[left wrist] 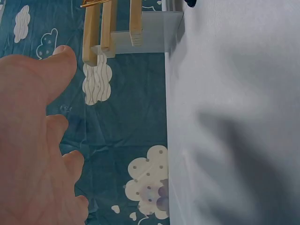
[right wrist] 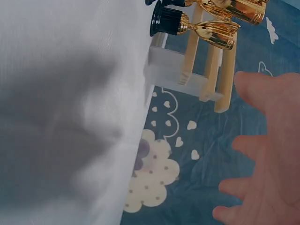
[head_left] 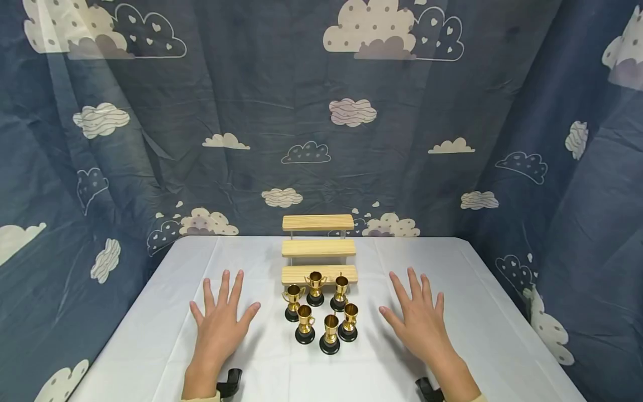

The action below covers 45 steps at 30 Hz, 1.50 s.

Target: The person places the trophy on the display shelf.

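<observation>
Several small gold trophy cups on black bases stand upright in a loose ring on the white table, among them a front trophy point(head_left: 330, 335), a left trophy point(head_left: 293, 304) and a back trophy point(head_left: 315, 287). Just behind them is a three-step wooden rack point(head_left: 321, 248) with clear supports. My left hand point(head_left: 221, 329) hovers to the left of the trophies, fingers spread and holding nothing. On the other side my right hand point(head_left: 419, 321) is likewise spread, palm down, its shadow on the cloth. In the right wrist view a trophy point(right wrist: 211, 30) shows near the rack point(right wrist: 190, 51).
A white cloth covers the table point(head_left: 482, 346). Dark blue curtains point(head_left: 271, 111) with cloud prints hang behind and along both sides. A black strap mount sits at each wrist, the left mount point(head_left: 230, 383) and the right mount point(head_left: 429, 389).
</observation>
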Each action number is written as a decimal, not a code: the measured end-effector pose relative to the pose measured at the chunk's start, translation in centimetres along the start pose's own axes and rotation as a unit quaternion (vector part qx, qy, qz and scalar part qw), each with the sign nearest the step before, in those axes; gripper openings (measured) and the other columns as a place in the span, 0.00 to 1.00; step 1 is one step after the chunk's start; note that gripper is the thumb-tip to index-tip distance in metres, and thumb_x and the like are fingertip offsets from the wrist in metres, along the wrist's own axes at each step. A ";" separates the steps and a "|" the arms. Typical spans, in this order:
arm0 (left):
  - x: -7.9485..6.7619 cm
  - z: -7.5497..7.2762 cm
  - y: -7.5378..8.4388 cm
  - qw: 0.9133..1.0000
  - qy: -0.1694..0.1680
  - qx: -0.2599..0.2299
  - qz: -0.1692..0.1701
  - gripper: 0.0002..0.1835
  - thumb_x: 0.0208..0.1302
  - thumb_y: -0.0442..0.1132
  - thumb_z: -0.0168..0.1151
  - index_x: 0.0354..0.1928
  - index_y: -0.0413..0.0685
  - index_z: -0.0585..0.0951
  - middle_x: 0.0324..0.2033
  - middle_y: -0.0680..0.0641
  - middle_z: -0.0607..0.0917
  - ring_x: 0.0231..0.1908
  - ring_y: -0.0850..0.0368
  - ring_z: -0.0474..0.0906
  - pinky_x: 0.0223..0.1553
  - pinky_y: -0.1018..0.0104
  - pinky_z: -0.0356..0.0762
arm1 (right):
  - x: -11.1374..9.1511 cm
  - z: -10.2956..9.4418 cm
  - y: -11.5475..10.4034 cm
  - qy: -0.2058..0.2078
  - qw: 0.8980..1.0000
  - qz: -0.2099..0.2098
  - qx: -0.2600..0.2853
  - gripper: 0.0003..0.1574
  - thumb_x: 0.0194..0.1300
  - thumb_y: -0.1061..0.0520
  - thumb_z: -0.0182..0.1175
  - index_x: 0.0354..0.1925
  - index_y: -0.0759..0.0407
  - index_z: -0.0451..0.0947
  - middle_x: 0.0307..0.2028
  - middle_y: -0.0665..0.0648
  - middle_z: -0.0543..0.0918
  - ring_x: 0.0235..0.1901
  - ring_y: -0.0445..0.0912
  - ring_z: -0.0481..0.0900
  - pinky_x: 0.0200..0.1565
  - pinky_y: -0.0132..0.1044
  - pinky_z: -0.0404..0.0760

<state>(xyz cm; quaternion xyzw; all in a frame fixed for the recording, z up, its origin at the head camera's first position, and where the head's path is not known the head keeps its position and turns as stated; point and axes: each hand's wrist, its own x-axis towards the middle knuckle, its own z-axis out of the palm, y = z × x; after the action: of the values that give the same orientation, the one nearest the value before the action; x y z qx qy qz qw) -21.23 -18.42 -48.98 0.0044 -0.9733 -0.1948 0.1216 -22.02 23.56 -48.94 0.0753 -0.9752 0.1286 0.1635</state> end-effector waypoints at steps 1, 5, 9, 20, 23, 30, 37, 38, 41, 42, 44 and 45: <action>0.0 -0.1 -0.1 1.000 0.000 0.000 0.001 0.46 0.71 0.69 0.50 0.82 0.63 0.45 0.80 0.43 0.42 0.74 0.37 0.18 0.62 0.22 0.15 | 0.0 -0.1 0.0 0.000 1.000 -0.001 -0.002 0.53 0.67 0.22 0.51 0.80 0.42 0.51 0.78 0.66 0.46 0.76 0.67 0.36 0.64 0.81 0.36; 0.0 -0.8 -0.3 1.000 0.002 -0.008 0.005 0.45 0.71 0.68 0.49 0.82 0.62 0.45 0.80 0.43 0.43 0.75 0.36 0.19 0.63 0.21 0.17 | 0.3 -0.5 0.1 0.003 1.000 -0.011 -0.006 0.53 0.67 0.28 0.57 0.80 0.42 0.51 0.78 0.67 0.47 0.75 0.69 0.38 0.64 0.81 0.40; 0.1 -1.3 -0.2 1.000 0.008 -0.020 0.016 0.45 0.71 0.68 0.49 0.82 0.62 0.46 0.80 0.43 0.43 0.75 0.35 0.21 0.63 0.20 0.19 | 0.7 -1.0 0.1 0.012 1.000 -0.029 0.003 0.53 0.66 0.33 0.62 0.80 0.45 0.53 0.77 0.68 0.49 0.74 0.71 0.42 0.63 0.81 0.48; 2.1 -2.4 0.9 0.994 0.012 -0.097 0.051 0.41 0.73 0.60 0.55 0.81 0.61 0.51 0.79 0.42 0.49 0.76 0.31 0.33 0.65 0.19 0.36 | 1.2 -2.6 -1.0 0.014 0.996 -0.074 0.041 0.50 0.64 0.40 0.68 0.77 0.50 0.60 0.74 0.69 0.58 0.70 0.71 0.55 0.60 0.74 0.66; 2.9 -2.5 1.1 0.992 0.006 -0.117 0.049 0.40 0.74 0.57 0.56 0.81 0.59 0.52 0.79 0.41 0.50 0.75 0.29 0.36 0.67 0.21 0.41 | 1.2 -3.0 -1.5 0.006 0.995 -0.086 0.040 0.50 0.63 0.42 0.70 0.77 0.50 0.61 0.73 0.68 0.59 0.70 0.68 0.57 0.58 0.72 0.71; 4.7 -2.3 1.4 0.984 -0.003 -0.170 0.042 0.38 0.75 0.50 0.57 0.80 0.58 0.55 0.77 0.40 0.54 0.75 0.32 0.46 0.69 0.28 0.50 | 1.3 -3.9 -2.7 -0.016 0.993 -0.115 0.034 0.52 0.59 0.43 0.74 0.76 0.46 0.63 0.71 0.65 0.64 0.68 0.62 0.63 0.59 0.64 0.75; 6.4 -1.5 2.0 0.974 -0.016 -0.227 0.017 0.34 0.74 0.48 0.58 0.78 0.57 0.60 0.74 0.42 0.64 0.72 0.36 0.59 0.69 0.34 0.60 | 1.4 -4.3 -3.6 -0.039 0.988 -0.137 0.056 0.53 0.55 0.45 0.77 0.74 0.43 0.65 0.70 0.62 0.67 0.65 0.60 0.70 0.56 0.61 0.79; 6.6 -1.4 2.0 0.971 -0.018 -0.237 0.011 0.34 0.74 0.48 0.59 0.78 0.58 0.62 0.74 0.42 0.65 0.71 0.36 0.61 0.67 0.34 0.62 | 1.5 -4.3 -3.7 -0.044 0.987 -0.139 0.061 0.53 0.55 0.45 0.77 0.74 0.43 0.65 0.69 0.62 0.68 0.64 0.60 0.70 0.56 0.61 0.79; 7.2 -0.7 2.1 0.965 -0.021 -0.261 0.003 0.31 0.74 0.47 0.60 0.76 0.56 0.65 0.72 0.43 0.69 0.68 0.35 0.65 0.64 0.34 0.67 | 1.4 -4.3 -4.0 -0.059 0.985 -0.141 0.081 0.52 0.54 0.46 0.77 0.73 0.43 0.66 0.69 0.61 0.69 0.64 0.60 0.72 0.57 0.60 0.78; 7.4 -0.4 2.1 0.963 -0.023 -0.269 0.003 0.31 0.74 0.46 0.60 0.76 0.55 0.66 0.71 0.43 0.69 0.67 0.35 0.66 0.63 0.34 0.69 | 1.4 -4.3 -4.1 -0.064 0.984 -0.141 0.088 0.52 0.54 0.46 0.78 0.73 0.43 0.67 0.68 0.61 0.70 0.63 0.59 0.72 0.56 0.60 0.79; 7.7 0.0 2.1 0.957 -0.026 -0.289 0.002 0.30 0.74 0.45 0.60 0.75 0.54 0.68 0.71 0.44 0.70 0.66 0.35 0.68 0.63 0.37 0.71 | 1.3 -4.3 -4.3 -0.070 0.983 -0.138 0.102 0.51 0.54 0.46 0.78 0.73 0.42 0.67 0.68 0.60 0.71 0.63 0.59 0.72 0.56 0.60 0.79; 7.8 0.3 2.1 0.954 -0.028 -0.298 0.000 0.29 0.74 0.45 0.60 0.74 0.53 0.69 0.70 0.43 0.71 0.66 0.35 0.69 0.63 0.39 0.72 | 1.2 -4.2 -4.4 -0.072 0.982 -0.137 0.108 0.51 0.54 0.46 0.78 0.73 0.42 0.67 0.67 0.59 0.71 0.63 0.58 0.73 0.56 0.59 0.79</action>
<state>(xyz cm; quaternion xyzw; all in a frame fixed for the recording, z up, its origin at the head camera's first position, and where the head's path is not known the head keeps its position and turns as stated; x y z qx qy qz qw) -28.73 -16.80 -46.60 -0.0377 -0.8741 -0.4758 0.0905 -21.07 20.40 -43.67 0.2346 -0.9453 0.2036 0.1000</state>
